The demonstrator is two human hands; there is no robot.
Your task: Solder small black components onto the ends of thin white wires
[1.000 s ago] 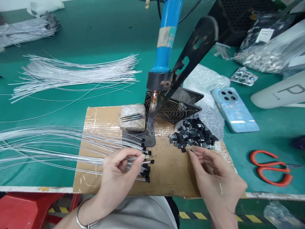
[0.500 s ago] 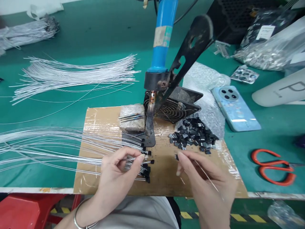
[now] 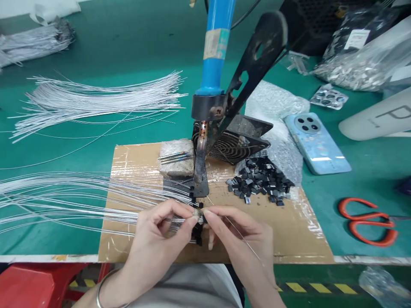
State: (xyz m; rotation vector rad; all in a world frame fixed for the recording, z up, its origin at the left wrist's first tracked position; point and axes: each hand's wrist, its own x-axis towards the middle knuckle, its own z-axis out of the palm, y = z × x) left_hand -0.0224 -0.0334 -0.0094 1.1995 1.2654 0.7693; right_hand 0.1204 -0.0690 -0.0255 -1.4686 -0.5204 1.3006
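Green tabletop (image 3: 128, 55), thin white wires (image 3: 123, 217), small black connectors (image 3: 261, 182)

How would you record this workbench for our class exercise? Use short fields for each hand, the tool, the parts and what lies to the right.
Left hand: thumb and forefinger pinched over white wires; anything between them is unclear
Right hand: pinching a small black piece, close to the left hand
Tool: blue-handled soldering iron, tip down in a black bracket
Parts: heap of black pieces, partly on cardboard
To the right: blue phone, orange-handled scissors
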